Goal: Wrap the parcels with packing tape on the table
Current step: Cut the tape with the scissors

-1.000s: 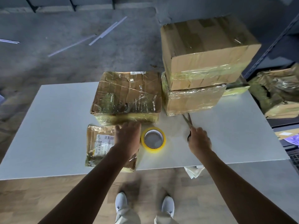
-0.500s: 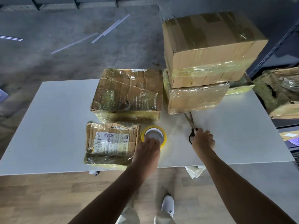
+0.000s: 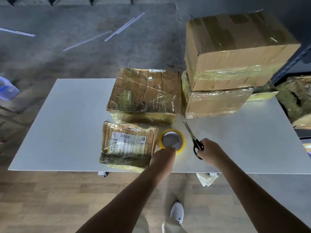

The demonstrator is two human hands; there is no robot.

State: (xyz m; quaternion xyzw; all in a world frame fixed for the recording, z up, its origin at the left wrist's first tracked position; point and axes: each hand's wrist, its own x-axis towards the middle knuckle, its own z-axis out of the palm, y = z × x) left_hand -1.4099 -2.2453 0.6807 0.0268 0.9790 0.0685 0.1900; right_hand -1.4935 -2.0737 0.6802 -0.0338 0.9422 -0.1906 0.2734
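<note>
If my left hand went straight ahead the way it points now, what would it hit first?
The tape roll: your left hand points away from you, fingertips seemingly at its near rim. Behind the roll sits the big wrapped box.

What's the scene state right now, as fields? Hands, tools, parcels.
left hand: fingertips at near rim of tape roll; grip unclear
right hand: holds scissors by black handles, blades shut, pointing away
parcels: labelled parcel left of roll; wrapped box behind it; stack of two boxes far right
surface: white table
</note>
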